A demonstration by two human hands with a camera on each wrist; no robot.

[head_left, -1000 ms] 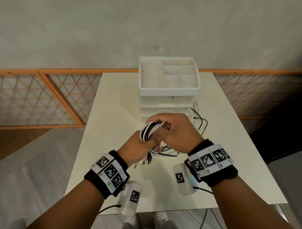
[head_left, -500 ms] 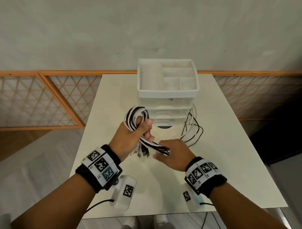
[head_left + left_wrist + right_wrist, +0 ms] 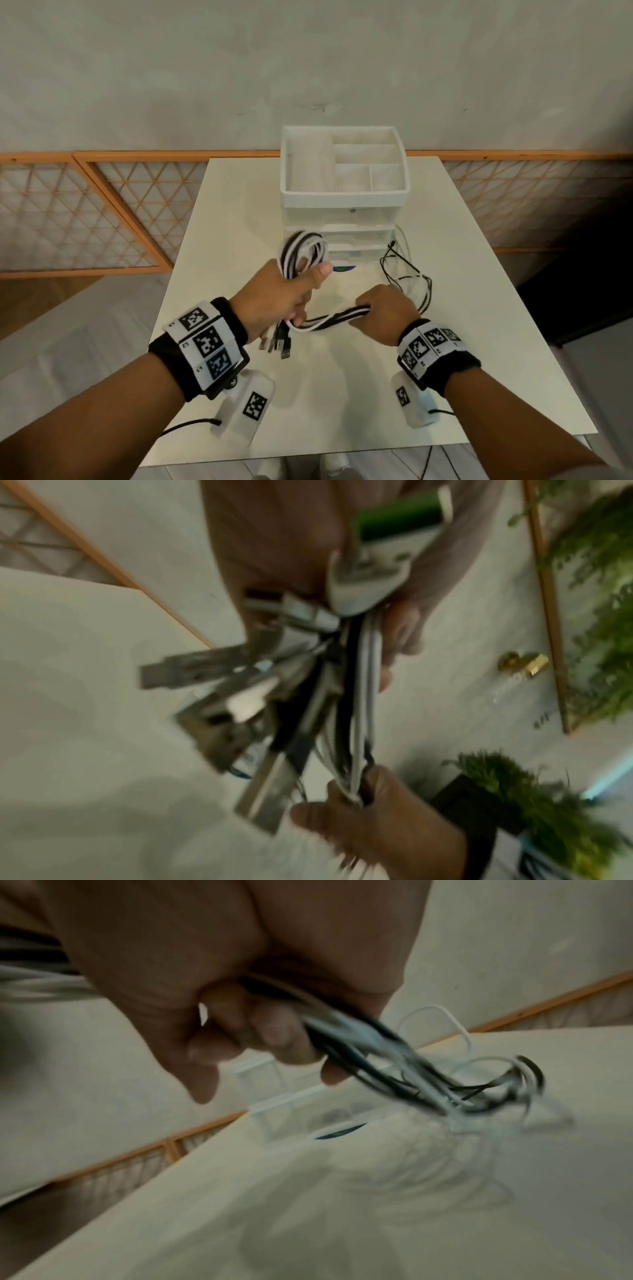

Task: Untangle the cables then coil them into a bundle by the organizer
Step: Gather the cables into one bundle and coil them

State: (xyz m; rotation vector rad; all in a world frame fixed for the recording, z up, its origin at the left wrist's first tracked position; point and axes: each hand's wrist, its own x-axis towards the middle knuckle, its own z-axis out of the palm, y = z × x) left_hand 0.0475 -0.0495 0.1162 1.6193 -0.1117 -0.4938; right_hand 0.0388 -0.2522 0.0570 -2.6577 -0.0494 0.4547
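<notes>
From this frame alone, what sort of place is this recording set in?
Probably a plain indoor room set up for recording, not a workshop. A small white table stands against a bare grey wall, orange lattice panels run along its base, and a white drawer organizer sits on the table.

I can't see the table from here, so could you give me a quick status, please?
Left hand grips coiled cables. Right hand grips the loose run. Tail trails beside organizer; nothing blocking.
</notes>
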